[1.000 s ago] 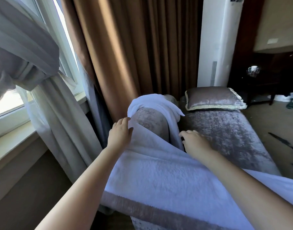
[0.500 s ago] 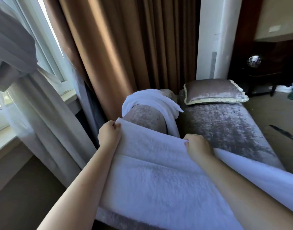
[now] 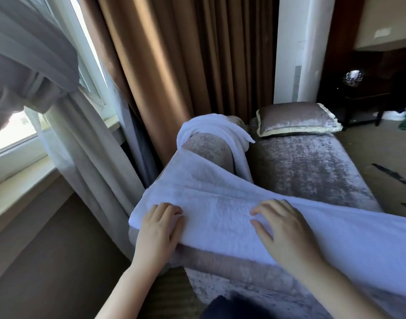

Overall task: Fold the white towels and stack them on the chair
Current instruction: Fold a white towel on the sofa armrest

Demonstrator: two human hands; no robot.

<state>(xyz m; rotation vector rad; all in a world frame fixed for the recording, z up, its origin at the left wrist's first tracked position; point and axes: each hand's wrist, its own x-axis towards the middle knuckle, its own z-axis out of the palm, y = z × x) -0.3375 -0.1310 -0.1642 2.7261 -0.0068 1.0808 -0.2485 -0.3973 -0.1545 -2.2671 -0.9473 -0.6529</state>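
A large white towel point(image 3: 222, 199) lies across the near end of the grey velvet chair point(image 3: 303, 164), with its far part folded back toward me into a double layer. My left hand point(image 3: 159, 229) grips the folded edge at the towel's left corner with curled fingers. My right hand point(image 3: 283, 229) rests on top of the same edge, fingers spread and nearly straight. A second white towel point(image 3: 211, 127) hangs unfolded over the chair's rolled arm, beyond the first towel.
A velvet pillow point(image 3: 294, 118) lies at the chair's far end. Brown curtains point(image 3: 174, 65) and a sheer curtain point(image 3: 66, 125) hang to the left by the window sill point(image 3: 17, 192). Dark furniture point(image 3: 363, 93) stands at the back right on the carpet.
Both hands pulled the towel's far edge toward me and laid it over the near part. My right hand's fingers loosened from a grip to lying on top.
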